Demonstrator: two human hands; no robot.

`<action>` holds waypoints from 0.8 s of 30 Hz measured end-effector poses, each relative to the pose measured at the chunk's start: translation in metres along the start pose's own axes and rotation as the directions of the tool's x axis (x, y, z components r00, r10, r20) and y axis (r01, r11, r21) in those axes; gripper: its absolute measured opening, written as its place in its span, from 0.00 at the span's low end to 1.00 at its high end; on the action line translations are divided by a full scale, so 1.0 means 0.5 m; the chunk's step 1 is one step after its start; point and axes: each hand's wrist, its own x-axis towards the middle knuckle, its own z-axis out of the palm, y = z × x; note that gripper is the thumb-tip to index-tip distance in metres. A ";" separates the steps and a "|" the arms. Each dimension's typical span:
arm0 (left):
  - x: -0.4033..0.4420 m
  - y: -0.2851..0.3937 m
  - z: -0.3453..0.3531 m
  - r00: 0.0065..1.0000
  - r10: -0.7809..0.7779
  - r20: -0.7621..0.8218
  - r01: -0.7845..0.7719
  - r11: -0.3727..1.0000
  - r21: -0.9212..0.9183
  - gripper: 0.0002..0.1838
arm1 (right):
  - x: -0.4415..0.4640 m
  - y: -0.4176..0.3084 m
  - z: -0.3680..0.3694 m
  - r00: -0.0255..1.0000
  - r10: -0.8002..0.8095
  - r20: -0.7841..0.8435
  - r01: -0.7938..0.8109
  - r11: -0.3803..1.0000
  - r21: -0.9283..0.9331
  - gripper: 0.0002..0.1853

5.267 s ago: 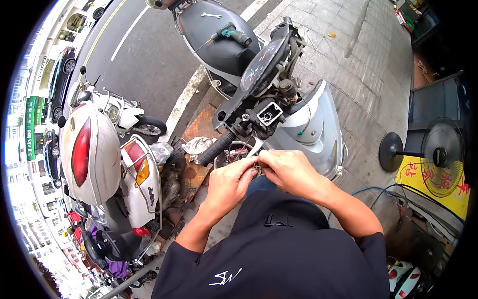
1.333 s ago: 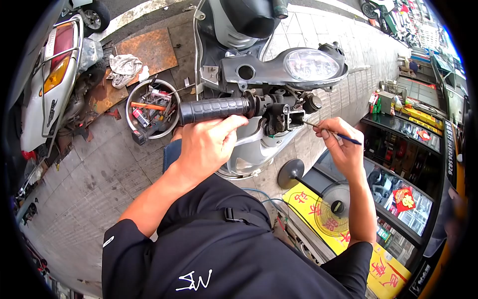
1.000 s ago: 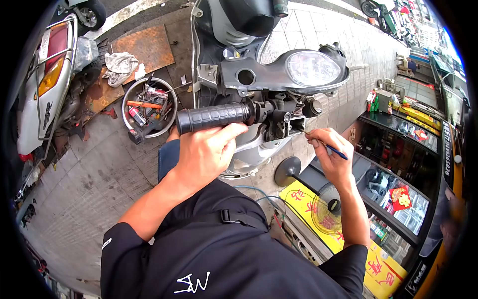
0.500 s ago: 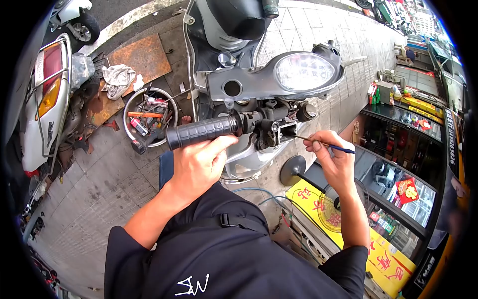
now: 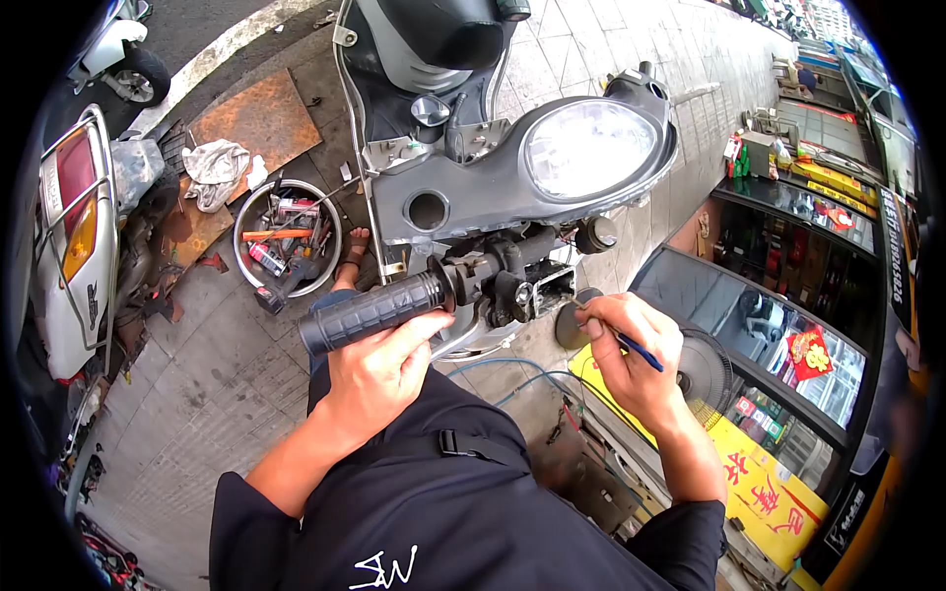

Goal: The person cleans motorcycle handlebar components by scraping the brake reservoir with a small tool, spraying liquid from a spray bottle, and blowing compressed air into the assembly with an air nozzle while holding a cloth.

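Observation:
My left hand (image 5: 379, 369) is closed around the black ribbed handlebar grip (image 5: 372, 313) of a scooter, partly beneath it, some fingers hidden. Between the pinched fingers of my right hand (image 5: 641, 360) is a thin tool with a dark blue end (image 5: 642, 353); its kind is unclear. Its thin front part points toward an open rectangular metal housing (image 5: 554, 290) on the handlebar. Whether the tip touches the housing I cannot tell. Just above the bar, the grey handlebar cover (image 5: 473, 192) carries the headlight (image 5: 591, 148).
A round metal basin (image 5: 242, 229) of tools stands on the paving at left, near a sandalled foot (image 5: 353, 258). Beyond it lie a rag (image 5: 214, 172) and a rusty plate (image 5: 264, 118). Another scooter (image 5: 74, 246) is parked far left. Glass cases (image 5: 759, 315) and a fan (image 5: 702, 369) stand right.
My right hand has moved down, and its tool has swung from nearly level to a steeper slant. The handlebar and left hand sit lower and further left in view; the left hand keeps its hold.

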 end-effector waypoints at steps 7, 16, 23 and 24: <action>0.009 0.004 -0.006 0.999 -0.035 0.036 0.037 0.997 -0.074 0.18 | 0.010 -0.004 -0.002 0.987 0.159 0.001 -0.158 0.986 0.058 0.06; -0.001 -0.005 -0.012 0.990 -0.112 0.086 0.121 0.986 -0.111 0.20 | 0.020 -0.015 0.003 0.989 0.147 0.028 -0.147 0.989 0.003 0.07; 0.006 -0.009 -0.017 0.994 -0.071 0.087 0.080 0.991 -0.105 0.19 | 0.023 -0.023 0.013 0.992 0.119 0.040 -0.120 0.992 0.042 0.06; 0.006 -0.010 -0.016 0.994 -0.066 0.083 0.074 0.992 -0.103 0.19 | 0.018 -0.017 0.007 0.986 0.167 0.026 -0.168 0.984 0.053 0.06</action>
